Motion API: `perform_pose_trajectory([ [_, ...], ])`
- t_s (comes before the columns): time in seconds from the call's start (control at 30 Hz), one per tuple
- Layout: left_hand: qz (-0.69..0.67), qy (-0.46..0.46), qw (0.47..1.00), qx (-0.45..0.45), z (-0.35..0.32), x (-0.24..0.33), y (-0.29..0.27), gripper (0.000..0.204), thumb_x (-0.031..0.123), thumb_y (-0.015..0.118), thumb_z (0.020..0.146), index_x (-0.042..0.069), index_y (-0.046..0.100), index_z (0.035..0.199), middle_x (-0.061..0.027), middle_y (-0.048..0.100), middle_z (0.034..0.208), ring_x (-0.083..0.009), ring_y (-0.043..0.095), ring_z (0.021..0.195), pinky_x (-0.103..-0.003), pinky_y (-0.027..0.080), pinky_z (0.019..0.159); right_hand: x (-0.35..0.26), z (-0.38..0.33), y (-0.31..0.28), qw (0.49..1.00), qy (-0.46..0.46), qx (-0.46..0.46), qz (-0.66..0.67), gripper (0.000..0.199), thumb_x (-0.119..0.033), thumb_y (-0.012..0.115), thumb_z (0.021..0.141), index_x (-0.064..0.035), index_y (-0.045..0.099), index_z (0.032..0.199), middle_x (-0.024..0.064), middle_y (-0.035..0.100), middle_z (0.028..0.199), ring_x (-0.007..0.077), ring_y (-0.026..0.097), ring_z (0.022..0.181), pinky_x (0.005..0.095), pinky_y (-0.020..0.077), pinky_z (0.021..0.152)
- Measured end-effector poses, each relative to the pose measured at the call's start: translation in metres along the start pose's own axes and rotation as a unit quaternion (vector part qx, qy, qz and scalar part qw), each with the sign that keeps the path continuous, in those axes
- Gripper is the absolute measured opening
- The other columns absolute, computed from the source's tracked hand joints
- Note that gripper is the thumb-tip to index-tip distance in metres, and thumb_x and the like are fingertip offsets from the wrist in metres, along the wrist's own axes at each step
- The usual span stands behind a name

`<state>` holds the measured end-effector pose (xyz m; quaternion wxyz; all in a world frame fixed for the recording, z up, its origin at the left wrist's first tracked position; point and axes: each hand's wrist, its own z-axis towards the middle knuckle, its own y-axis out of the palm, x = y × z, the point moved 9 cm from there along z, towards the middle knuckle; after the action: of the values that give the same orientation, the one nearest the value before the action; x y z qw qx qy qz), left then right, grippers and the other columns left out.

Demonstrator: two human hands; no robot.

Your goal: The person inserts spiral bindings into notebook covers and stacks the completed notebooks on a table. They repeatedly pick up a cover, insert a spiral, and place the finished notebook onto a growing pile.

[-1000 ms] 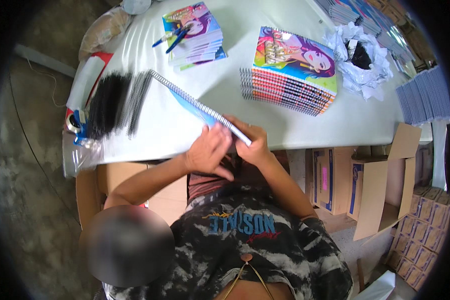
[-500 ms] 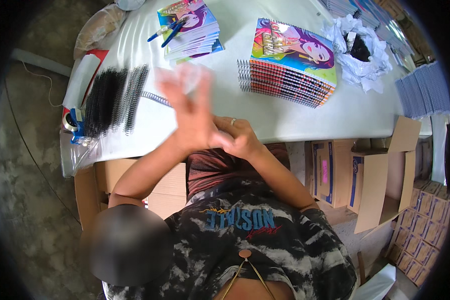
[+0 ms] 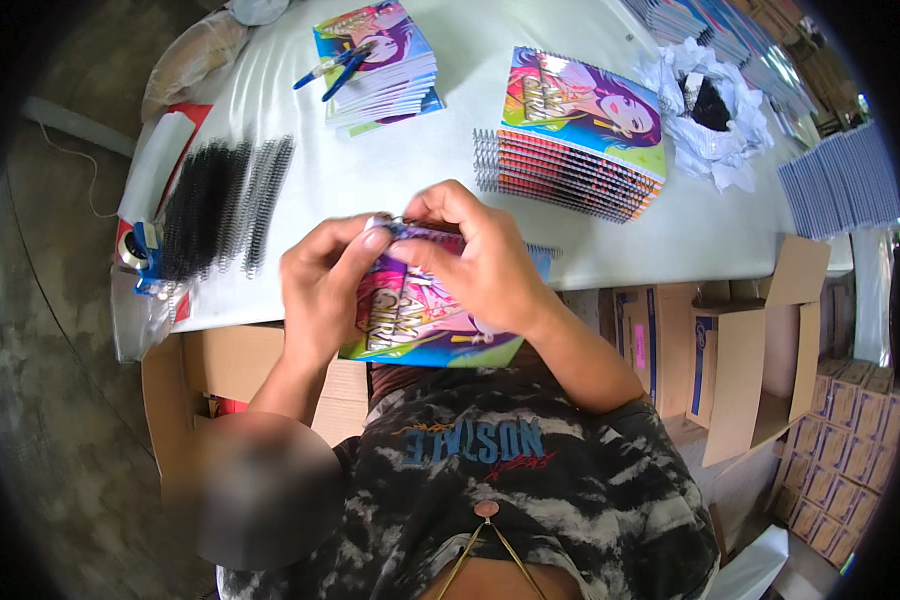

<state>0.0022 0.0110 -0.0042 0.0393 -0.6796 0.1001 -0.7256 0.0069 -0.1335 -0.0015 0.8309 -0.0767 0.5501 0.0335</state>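
Note:
A colourful-covered notebook point(image 3: 430, 320) is held at the table's front edge, above my lap. A spiral coil point(image 3: 545, 251) runs along its far edge, and one end sticks out past my right hand. My left hand point(image 3: 320, 280) is closed on the notebook's far left corner, thumb and fingertips pinching it. Beside it my right hand point(image 3: 485, 262) is closed at the same edge, its thumb on the cover and its index finger bent over the coil. My fingers hide most of the bound edge.
Loose black coils point(image 3: 220, 205) lie at the left. Blue-handled pliers point(image 3: 342, 72) rest on a stack of notebooks point(image 3: 390, 80). Bound notebooks point(image 3: 580, 120) are piled right of centre, near a crumpled white bag point(image 3: 715, 150). Open cardboard boxes point(image 3: 745, 370) stand below the table's right side.
My hands, earlier empty-looking and blurred together, are now apart and gripping a notebook at its far edge. The single coil that lay beside the loose coils is gone from that spot.

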Motion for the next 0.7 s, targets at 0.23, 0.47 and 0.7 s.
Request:
perform_pose_trajectory([
  [0.23, -0.179, -0.026, 0.975, -0.127, 0.021, -0.021, 0.033, 0.016, 0.005, 0.061, 0.086, -0.002, 0.064, 0.099, -0.0057, 0.065, 0.093, -0.0081, 0.058, 0.083, -0.023, 0.048, 0.076, 0.025, -0.009, -0.021, 0.995, 0.097, -0.016, -0.002, 0.015, -0.010, 0.065, 0.082, 0.0031, 0.063, 0.089, 0.0119, 0.065, 0.079, 0.0123, 0.060, 0.069, 0.0267, 0.0476, 0.066],
  [0.47, -0.181, -0.033, 0.964, -0.194, 0.034, -0.016, 0.050, 0.012, -0.004, 0.058, 0.080, -0.001, 0.061, 0.091, -0.0019, 0.061, 0.083, -0.0049, 0.055, 0.074, -0.021, 0.046, 0.067, 0.029, -0.016, -0.031, 0.988, 0.082, 0.094, 0.089, 0.020, 0.006, 0.072, 0.068, 0.0006, 0.059, 0.082, 0.0064, 0.063, 0.077, 0.0087, 0.060, 0.070, 0.0232, 0.0484, 0.064],
  [0.7, -0.043, -0.052, 0.964, -0.258, 0.050, -0.011, 0.059, 0.016, -0.001, 0.065, 0.073, 0.001, 0.055, 0.086, -0.0029, 0.057, 0.079, -0.0067, 0.053, 0.070, -0.021, 0.045, 0.064, -0.009, -0.020, -0.041, 0.977, -0.066, 0.150, -0.138, 0.020, 0.004, 0.071, 0.067, -0.0023, 0.059, 0.080, 0.0079, 0.061, 0.081, 0.0216, 0.060, 0.076, 0.0298, 0.0470, 0.065],
])
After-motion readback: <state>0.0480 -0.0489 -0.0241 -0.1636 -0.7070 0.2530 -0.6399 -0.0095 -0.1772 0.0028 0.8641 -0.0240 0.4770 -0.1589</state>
